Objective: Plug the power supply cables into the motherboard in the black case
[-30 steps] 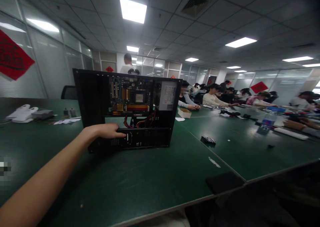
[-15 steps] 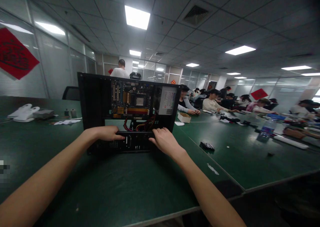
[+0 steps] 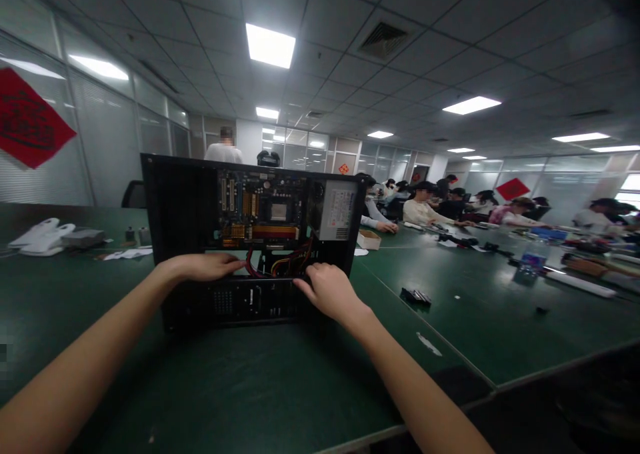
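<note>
Shifted left hand (image 3: 203,267) off crossbar (image 3: 273,283) front, can't tell finger closure; pinching crossbar with right hand (image 3: 331,286); best steady PC case (image 3: 183,214), clear of cables (image 3: 295,261)

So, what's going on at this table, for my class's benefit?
A person has both hands at an open black computer case standing on a green table. The right hand grips its lower bar; the left hand reaches in just above that bar, fingers near the cables. The motherboard and power supply are exposed.
</note>
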